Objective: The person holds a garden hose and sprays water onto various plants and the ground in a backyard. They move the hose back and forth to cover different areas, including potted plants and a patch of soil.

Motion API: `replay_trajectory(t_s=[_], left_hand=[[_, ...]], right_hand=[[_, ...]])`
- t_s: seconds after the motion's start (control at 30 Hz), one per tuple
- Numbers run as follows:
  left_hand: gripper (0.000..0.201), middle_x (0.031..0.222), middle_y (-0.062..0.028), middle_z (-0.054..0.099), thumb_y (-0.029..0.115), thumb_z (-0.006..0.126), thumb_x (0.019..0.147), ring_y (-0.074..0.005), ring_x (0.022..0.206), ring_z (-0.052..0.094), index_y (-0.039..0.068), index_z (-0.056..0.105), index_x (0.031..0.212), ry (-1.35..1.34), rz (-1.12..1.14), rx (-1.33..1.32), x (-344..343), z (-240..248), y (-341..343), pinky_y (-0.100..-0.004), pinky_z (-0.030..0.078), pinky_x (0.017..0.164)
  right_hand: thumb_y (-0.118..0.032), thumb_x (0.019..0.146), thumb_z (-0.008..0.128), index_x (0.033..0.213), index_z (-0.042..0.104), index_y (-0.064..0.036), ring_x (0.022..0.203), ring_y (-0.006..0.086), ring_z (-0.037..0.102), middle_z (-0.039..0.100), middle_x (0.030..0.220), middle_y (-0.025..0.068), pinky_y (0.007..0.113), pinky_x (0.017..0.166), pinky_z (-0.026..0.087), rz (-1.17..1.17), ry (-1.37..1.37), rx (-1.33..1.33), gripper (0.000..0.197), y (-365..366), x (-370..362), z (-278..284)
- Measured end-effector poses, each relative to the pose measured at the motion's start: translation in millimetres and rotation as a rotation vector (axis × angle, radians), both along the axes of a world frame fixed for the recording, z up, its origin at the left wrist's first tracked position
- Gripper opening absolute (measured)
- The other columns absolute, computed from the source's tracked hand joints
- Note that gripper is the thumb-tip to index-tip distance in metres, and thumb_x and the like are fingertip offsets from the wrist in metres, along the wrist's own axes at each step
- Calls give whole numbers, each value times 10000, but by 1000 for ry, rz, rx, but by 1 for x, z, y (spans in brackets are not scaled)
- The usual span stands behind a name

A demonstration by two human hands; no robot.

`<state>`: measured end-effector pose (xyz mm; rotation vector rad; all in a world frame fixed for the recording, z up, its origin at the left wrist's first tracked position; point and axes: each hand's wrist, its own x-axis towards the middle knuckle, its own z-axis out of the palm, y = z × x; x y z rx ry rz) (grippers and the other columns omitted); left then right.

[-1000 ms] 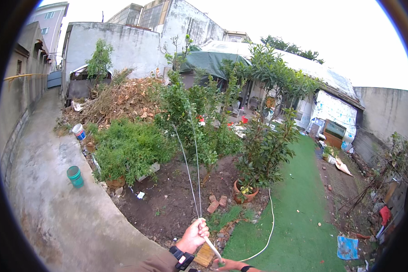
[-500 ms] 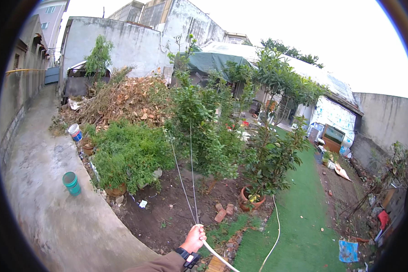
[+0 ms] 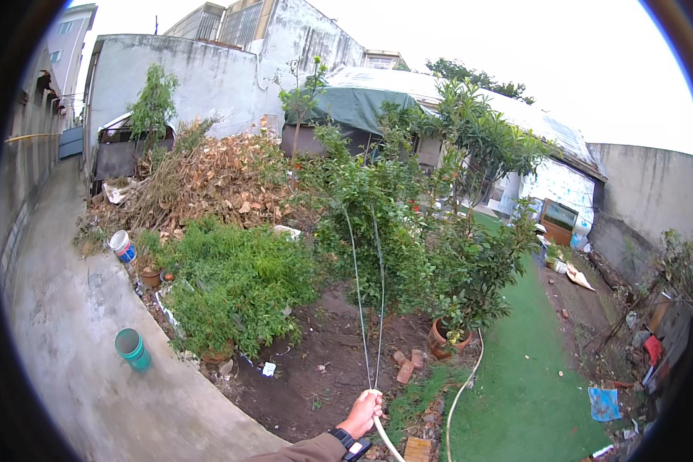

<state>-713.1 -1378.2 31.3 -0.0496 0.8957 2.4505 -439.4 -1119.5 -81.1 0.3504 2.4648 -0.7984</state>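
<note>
Far wall (image 3: pixel 177 85): pale grey, darkly stained along the top
Left wall (image 3: pixel 32 146): grey, running beside a concrete path (image 3: pixel 77 331)
Right wall (image 3: pixel 643 181): bare, streaked grey
Ground: brown soil (image 3: pixel 296 389) between the path and a strip of green turf (image 3: pixel 523 369)
Roof (image 3: pixel 385 79): pale, sloping, behind a dark green tarpaulin (image 3: pixel 354 106)
Windows (image 3: pixel 65 28): small, in the mauve building (image 3: pixel 75 45) at upper left
Light: diffuse daylight, white sky (image 3: pixel 531 46)

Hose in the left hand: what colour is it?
The hose is off-white, showing best in the head view, just below the left hand.
</note>
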Motion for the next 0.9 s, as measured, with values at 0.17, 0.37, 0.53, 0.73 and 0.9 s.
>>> replay_trajectory(t_s=[0.17, 0.37, 0.53, 0.73, 0.9], left_hand=[[113, 735, -14, 456, 128, 408, 937, -82, 555, 382, 50, 489, 949, -25, 23, -38, 6, -6, -31, -226, 348, 472], [119, 721, -2, 450, 136, 409, 945, -58, 507, 336, 55, 496, 956, 21, -71, -31, 30, -4, -42, -200, 294, 441], [140, 723, 11, 453, 147, 394, 957, -47, 507, 325, 65, 507, 951, 14, -153, -36, 81, -12, -44, -187, 268, 420], [129, 722, 15, 449, 153, 408, 955, -43, 520, 324, 70, 507, 951, -52, -210, -42, 139, -22, -65, -184, 265, 422], [117, 731, 16, 424, 174, 419, 962, -50, 525, 311, 71, 475, 959, -77, -336, 2, 167, -19, -73, -187, 269, 430]], right_hand=[[-331, 773, 642, 1083, 598, -47, 974, 310, 605, 616, 1067, 183, 420, 802, 466, -22, -19, 22, 422, -24, 16, -17], [-333, 771, 637, 1044, 626, -36, 959, 314, 610, 631, 1034, 192, 416, 789, 468, -27, -91, 61, 404, -39, 68, -46], [-335, 769, 632, 1012, 649, -26, 946, 318, 615, 644, 1007, 199, 413, 778, 470, -5, -196, 131, 393, -53, 130, -53], [-357, 747, 646, 986, 638, -37, 971, 329, 596, 635, 1002, 198, 424, 790, 461, -161, -104, -37, 399, -69, 217, -33], [-390, 747, 641, 1037, 623, -48, 1014, 346, 575, 610, 1082, 193, 422, 823, 470, 61, -177, 192, 449, -89, 230, -67]])
